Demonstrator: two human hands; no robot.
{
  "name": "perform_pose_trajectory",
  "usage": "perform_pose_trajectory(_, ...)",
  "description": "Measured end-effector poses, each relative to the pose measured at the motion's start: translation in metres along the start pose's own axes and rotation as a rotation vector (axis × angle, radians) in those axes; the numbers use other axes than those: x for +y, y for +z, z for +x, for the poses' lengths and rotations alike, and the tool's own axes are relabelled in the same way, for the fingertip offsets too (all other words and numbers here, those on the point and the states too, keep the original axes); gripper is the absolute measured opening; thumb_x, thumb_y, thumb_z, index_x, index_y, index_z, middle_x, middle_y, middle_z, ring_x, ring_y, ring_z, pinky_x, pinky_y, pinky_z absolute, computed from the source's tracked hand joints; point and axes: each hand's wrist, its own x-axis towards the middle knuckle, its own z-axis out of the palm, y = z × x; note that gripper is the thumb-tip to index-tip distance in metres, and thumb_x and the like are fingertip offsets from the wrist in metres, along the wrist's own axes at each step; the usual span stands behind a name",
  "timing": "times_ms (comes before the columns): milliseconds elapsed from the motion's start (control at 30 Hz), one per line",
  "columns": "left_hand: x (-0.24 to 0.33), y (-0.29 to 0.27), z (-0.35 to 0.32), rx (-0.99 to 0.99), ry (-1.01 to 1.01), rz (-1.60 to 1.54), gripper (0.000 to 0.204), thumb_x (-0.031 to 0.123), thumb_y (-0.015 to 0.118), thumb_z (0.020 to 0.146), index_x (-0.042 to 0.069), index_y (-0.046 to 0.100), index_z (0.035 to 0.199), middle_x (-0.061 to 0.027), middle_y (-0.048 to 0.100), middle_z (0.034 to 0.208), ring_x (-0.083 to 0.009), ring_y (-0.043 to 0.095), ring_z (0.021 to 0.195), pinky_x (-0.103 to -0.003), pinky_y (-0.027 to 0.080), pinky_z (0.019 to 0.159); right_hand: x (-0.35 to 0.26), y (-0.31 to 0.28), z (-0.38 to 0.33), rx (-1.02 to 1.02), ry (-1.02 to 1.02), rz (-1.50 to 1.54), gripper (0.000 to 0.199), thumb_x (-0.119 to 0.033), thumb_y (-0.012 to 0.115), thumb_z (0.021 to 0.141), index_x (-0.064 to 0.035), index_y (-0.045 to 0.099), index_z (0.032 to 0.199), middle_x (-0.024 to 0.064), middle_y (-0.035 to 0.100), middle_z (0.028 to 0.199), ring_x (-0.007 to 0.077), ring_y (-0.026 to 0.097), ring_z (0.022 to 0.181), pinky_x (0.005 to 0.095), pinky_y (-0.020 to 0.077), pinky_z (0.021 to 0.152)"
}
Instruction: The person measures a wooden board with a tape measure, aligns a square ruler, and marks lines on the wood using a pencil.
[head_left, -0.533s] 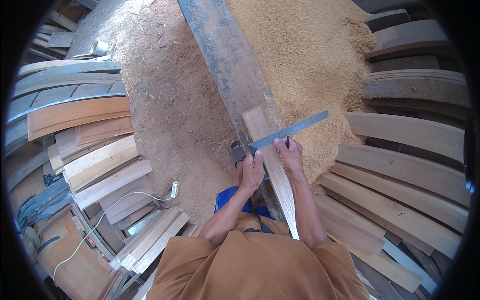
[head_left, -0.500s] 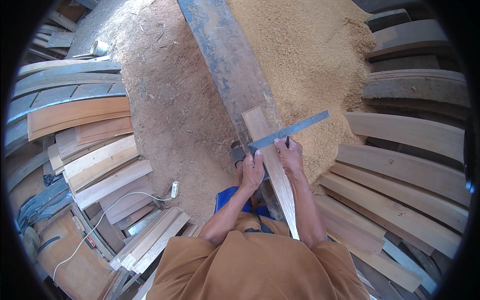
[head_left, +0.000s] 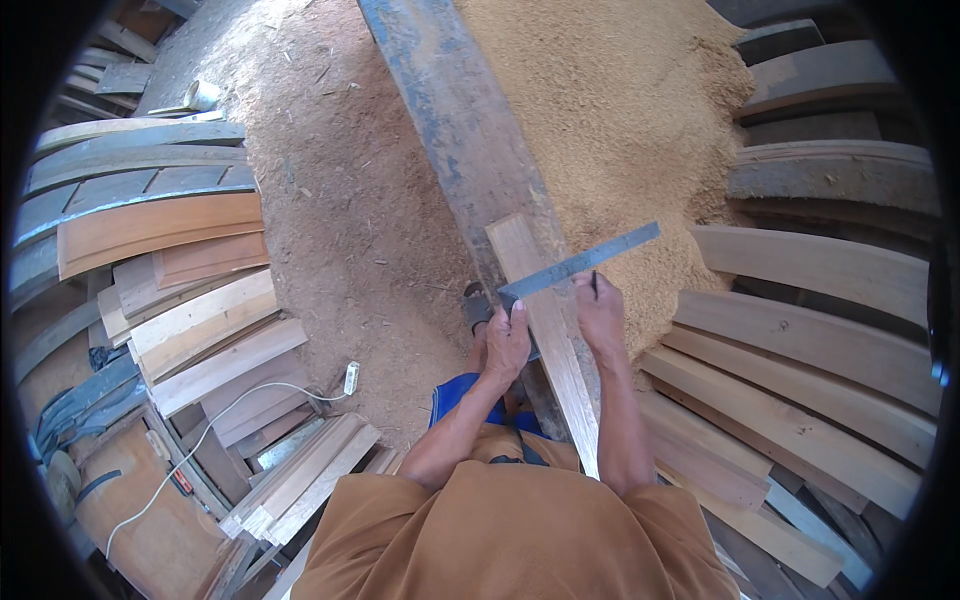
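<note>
Across a pale wooden strip point(head_left: 517, 248) lies a try square point(head_left: 590, 260), its metal blade reaching past the strip's right edge. My left hand point(head_left: 508, 345) is closed on the square's dark stock at the strip's left edge, the thumb pointing up. In my right hand point(head_left: 602, 312) is a slim dark pencil or pen point(head_left: 594, 282), pinched by the fingers just right of the strip and below the blade. The strip runs lengthwise toward my body over a worn plank bench point(head_left: 470, 130) with patches of blue paint.
Sawdust point(head_left: 620, 130) is heaped right of the bench. Stacked boards point(head_left: 800, 320) line the right side, and more boards point(head_left: 160, 225) lie at the left. A white cable with a socket block point(head_left: 351, 378) rests on the left. My sandalled foot point(head_left: 476, 305) stands beside the bench.
My right hand has shifted a little to the right, off the strip's edge, with the pencil or pen still in it. My left hand and the try square have stayed in place.
</note>
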Motion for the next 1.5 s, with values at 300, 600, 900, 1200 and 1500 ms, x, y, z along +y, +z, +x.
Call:
perform_pose_trajectory(300,-0.009,-0.004,0.001,-0.009,-0.071,0.122,0.041,0.033,0.045,0.112,-0.001,0.062,0.126,-0.0063,0.071,0.110,-0.0134,0.062,0.104,-0.033,0.049,0.094,-0.067,-0.036,-0.015,-0.099,-0.232,-0.006,0.022,-0.022,0.065,0.102,-0.0028,0.073,0.108,0.0005,0.069,0.094,0.0105,0.062,0.089,0.0302,0.0506,0.084)
perform_pose_trajectory(600,0.019,0.001,-0.004,0.008,-0.054,0.068,0.041,0.034,0.044,0.112,0.001,0.062,0.128,-0.0086,0.071,0.113,-0.0151,0.063,0.105,-0.034,0.050,0.094,-0.061,0.002,0.011,-0.386,-0.218,0.016,0.020,-0.014,0.070,0.095,0.0010,0.071,0.107,0.0050,0.069,0.090,0.0133,0.063,0.085,0.0306,0.0504,0.078)
perform_pose_trajectory(900,0.004,0.004,-0.002,0.072,0.019,0.060,0.038,0.031,0.045,0.111,-0.001,0.064,0.119,-0.0168,0.074,0.102,-0.0260,0.071,0.096,-0.039,0.053,0.086,-0.094,-0.007,0.006,-0.345,-0.456,-0.343,0.021,-0.019,0.069,0.089,-0.0006,0.072,0.098,0.0169,0.070,0.091,0.0323,0.067,0.088,0.0426,0.0514,0.084)
perform_pose_trajectory(1200,0.004,-0.001,-0.002,-0.028,-0.111,0.071,0.041,0.034,0.044,0.112,0.000,0.061,0.130,-0.0067,0.070,0.114,-0.0124,0.061,0.105,-0.031,0.049,0.094,-0.094,-0.028,0.024,-0.268,-0.416,-0.369,0.017,-0.013,0.069,0.091,0.0002,0.071,0.102,0.0085,0.067,0.086,0.0184,0.064,0.081,0.0330,0.0512,0.074)
perform_pose_trajectory(1500,0.003,0.000,-0.002,0.008,-0.068,0.070,0.042,0.034,0.045,0.112,0.000,0.061,0.130,-0.0067,0.070,0.114,-0.0132,0.061,0.104,-0.033,0.049,0.095,-0.090,-0.005,0.016,-0.388,-0.435,-0.153,0.019,-0.018,0.068,0.090,0.0005,0.070,0.097,0.0094,0.066,0.080,0.0185,0.063,0.075,0.0347,0.0498,0.071)
